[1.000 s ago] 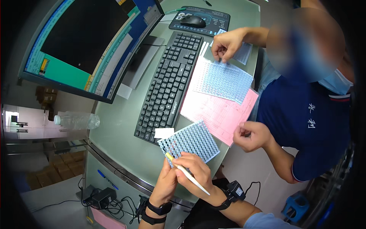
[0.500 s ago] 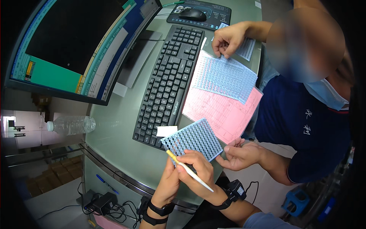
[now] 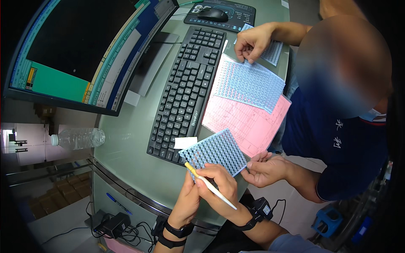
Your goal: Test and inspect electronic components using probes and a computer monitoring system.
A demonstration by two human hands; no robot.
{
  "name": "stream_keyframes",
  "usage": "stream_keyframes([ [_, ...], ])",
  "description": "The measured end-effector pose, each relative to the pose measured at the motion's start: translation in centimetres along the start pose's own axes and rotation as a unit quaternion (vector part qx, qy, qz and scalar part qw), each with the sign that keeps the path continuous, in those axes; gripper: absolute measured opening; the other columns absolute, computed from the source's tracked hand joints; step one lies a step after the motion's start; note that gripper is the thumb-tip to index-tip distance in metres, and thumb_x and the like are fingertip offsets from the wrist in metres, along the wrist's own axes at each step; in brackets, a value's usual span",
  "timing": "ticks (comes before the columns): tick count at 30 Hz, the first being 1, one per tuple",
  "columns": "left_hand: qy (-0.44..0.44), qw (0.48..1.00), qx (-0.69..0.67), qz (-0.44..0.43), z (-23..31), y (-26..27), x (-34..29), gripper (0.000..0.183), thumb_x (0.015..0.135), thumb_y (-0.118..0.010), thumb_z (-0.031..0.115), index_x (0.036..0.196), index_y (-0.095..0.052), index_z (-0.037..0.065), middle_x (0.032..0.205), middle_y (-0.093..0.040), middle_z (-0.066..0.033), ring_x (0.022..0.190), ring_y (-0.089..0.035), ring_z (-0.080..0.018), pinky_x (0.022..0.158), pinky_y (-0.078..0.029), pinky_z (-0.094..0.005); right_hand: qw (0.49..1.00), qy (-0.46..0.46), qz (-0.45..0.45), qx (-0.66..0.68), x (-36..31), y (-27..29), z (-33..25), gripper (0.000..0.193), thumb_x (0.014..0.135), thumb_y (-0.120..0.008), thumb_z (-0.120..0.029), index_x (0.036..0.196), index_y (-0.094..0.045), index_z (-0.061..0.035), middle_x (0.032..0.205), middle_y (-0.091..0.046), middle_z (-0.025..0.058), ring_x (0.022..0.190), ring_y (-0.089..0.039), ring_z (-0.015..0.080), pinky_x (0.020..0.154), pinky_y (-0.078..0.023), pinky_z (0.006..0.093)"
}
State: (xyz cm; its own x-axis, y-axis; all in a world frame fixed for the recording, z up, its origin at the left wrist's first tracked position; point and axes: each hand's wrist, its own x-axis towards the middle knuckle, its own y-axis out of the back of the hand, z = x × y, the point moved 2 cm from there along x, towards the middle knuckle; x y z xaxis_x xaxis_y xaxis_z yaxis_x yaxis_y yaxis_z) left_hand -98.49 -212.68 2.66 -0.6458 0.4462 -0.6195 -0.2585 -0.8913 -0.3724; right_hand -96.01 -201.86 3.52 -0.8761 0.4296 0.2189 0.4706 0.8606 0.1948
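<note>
A light-blue panel (image 3: 217, 149) with rows of round cells tilts over the desk's near edge, one corner close to the keyboard. My left hand (image 3: 185, 202) is closed on its near left corner, the fingertips partly hidden. In my right hand (image 3: 219, 185) I grip a white pen-like tool (image 3: 215, 192) with a yellow end, which lies over the panel's left corner; whether it touches is unclear. Another person's hand (image 3: 268, 169) is at the panel's right corner. That person's other hand (image 3: 253, 42) rests by a second, larger light-blue panel (image 3: 249, 84).
The larger panel lies on pink printed sheets (image 3: 249, 130). A black keyboard (image 3: 185, 97), a white paper slip (image 3: 185, 143) and a mouse (image 3: 213, 15) sit on the desk. At the left are a monitor (image 3: 76, 55) and a clear bottle (image 3: 80, 138). Cables and adapters (image 3: 116, 223) lie below.
The other person's head has leaned down and to the right. My hands, the tool and the panel have hardly moved.
</note>
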Motion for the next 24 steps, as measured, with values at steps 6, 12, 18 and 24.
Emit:
stream_keyframes([
  [6,0.009,1.0,0.004,-0.025,-0.25,0.54,0.17,0.049,0.101,-0.045,0.024,0.142,-0.027,0.005,0.13,-0.045,-0.007,0.117,-0.047,-0.0143,0.098,-0.039,-0.0283,1.0,-0.008,-0.008,-0.003,0.07,-0.28,0.21,0.02,0.079,-0.069,-0.005,0.097,-0.061,-0.0015,0.088,-0.067,0.0132,0.087,-0.064,0.0333,0.079,-0.051,0.0395],
  [12,-0.016,1.0,0.005,-0.01,0.1,0.04,0.37,0.046,0.099,-0.05,0.029,0.136,-0.033,0.007,0.115,-0.052,-0.0047,0.105,-0.053,-0.0134,0.092,-0.043,-0.0273,1.0,-0.015,-0.004,0.002,0.5,-0.13,-0.12,0.019,0.079,-0.069,-0.005,0.097,-0.061,-0.0017,0.088,-0.067,0.0118,0.086,-0.064,0.0329,0.078,-0.051,0.0392],
  [18,-0.011,1.0,0.005,-0.008,-0.01,0.1,0.37,0.047,0.098,-0.05,0.03,0.137,-0.033,0.008,0.115,-0.052,-0.0045,0.105,-0.053,-0.0132,0.092,-0.043,-0.0278,1.0,-0.006,-0.006,-0.002,0.43,-0.2,0.06,0.02,0.079,-0.07,-0.004,0.097,-0.061,-0.0022,0.088,-0.067,0.0116,0.083,-0.064,0.032,0.08,-0.051,0.0391],
  [24,-0.02,1.0,0.011,-0.006,-0.27,0.01,0.24,0.041,0.099,-0.048,0.028,0.133,-0.037,0.008,0.116,-0.052,-0.0049,0.106,-0.053,-0.0129,0.09,-0.045,-0.0273,1.0,0.017,-0.016,0.005,0.43,0.19,0.16,0.021,0.077,-0.071,-0.004,0.096,-0.062,-0.003,0.088,-0.067,0.0106,0.078,-0.063,0.0296,0.082,-0.051,0.0399],
])
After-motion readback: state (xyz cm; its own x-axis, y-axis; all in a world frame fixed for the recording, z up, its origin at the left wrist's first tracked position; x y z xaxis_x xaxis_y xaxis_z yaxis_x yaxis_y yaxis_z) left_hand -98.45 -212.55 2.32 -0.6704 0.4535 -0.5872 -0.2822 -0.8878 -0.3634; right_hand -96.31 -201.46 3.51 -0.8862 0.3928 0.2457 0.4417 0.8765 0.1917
